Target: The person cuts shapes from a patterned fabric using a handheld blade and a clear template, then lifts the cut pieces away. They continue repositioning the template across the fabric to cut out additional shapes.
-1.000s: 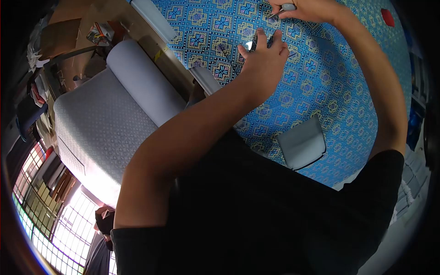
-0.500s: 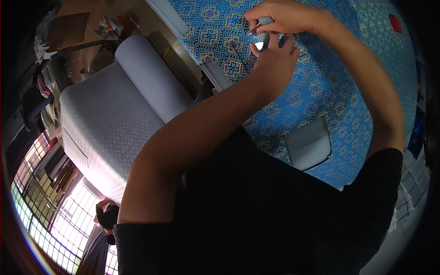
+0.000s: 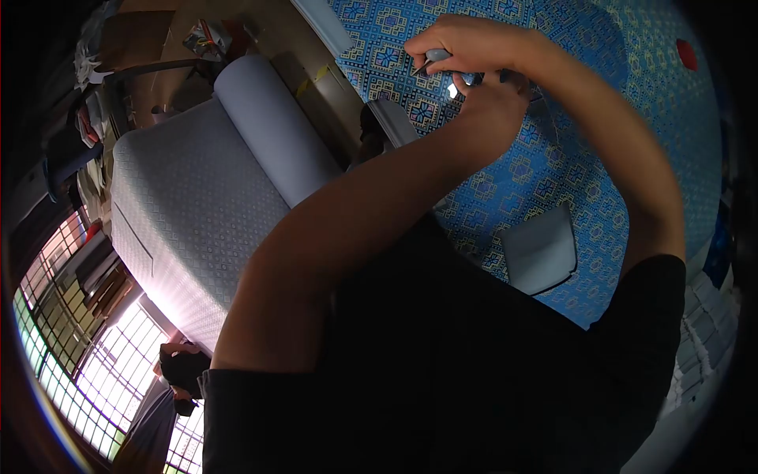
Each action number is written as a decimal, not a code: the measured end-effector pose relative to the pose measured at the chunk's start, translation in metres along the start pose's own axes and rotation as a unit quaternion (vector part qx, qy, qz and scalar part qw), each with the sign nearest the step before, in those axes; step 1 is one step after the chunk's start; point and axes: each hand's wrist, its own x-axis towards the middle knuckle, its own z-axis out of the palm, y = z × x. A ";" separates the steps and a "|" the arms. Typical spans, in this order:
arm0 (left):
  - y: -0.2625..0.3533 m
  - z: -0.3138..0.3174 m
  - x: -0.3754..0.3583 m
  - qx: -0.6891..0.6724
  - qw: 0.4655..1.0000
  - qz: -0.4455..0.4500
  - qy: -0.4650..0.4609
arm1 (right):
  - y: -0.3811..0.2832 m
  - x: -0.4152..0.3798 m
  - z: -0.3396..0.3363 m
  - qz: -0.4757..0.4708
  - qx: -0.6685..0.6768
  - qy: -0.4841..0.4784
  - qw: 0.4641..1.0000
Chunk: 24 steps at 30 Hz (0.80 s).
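Note:
A blue patterned cloth is spread in front of me. My right hand hovers over its far part, shut on a grey-handled pointed tool whose tip points left. Directly below it is my left hand, back toward me and fingers curled, touching the right hand. A small shiny piece shows at the left fingertips, seemingly pinched there. My forearms hide the cloth under both hands.
A flat grey cut piece lies on the blue cloth near my body, a red dot at its far right. A grey fabric roll and grey sheet lie left. Another person is by the barred window.
My left hand's spread fingers have curled shut. The right hand with the tool has come down and left until both hands touch. My view has shifted, so the hands sit lower in frame.

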 end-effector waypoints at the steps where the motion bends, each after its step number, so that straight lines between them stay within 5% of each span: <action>1: 0.000 0.001 0.003 -0.035 0.999 -0.013 -0.021 | -0.012 -0.001 -0.004 0.048 0.025 -0.015 0.998; 5: 0.000 0.002 0.003 -0.028 0.997 -0.023 -0.071 | -0.004 -0.005 0.008 0.066 0.085 0.015 0.994; 8: 0.007 -0.005 -0.007 -0.008 0.998 -0.048 -0.049 | 0.025 -0.023 0.023 0.020 0.085 0.139 0.986; 10: 0.005 -0.007 -0.010 0.007 0.998 -0.041 -0.057 | 0.037 -0.054 0.027 -0.030 0.041 0.421 0.906; 13: -0.006 0.001 -0.014 0.039 0.998 -0.013 -0.051 | 0.047 -0.132 0.045 0.028 0.128 0.534 0.835; 17: -0.014 0.012 -0.015 0.098 0.992 0.024 -0.072 | 0.026 -0.239 0.094 0.142 0.283 0.718 0.620; 21: -0.009 -0.011 -0.013 0.162 0.983 0.027 -0.083 | -0.052 -0.253 0.150 0.293 0.236 0.660 0.650; 23: -0.003 -0.017 -0.018 0.198 0.974 0.030 -0.111 | -0.088 -0.225 0.171 0.355 0.161 0.531 0.753; 24: -0.005 -0.015 -0.017 0.195 0.974 0.035 -0.112 | -0.101 -0.211 0.181 0.359 0.160 0.531 0.751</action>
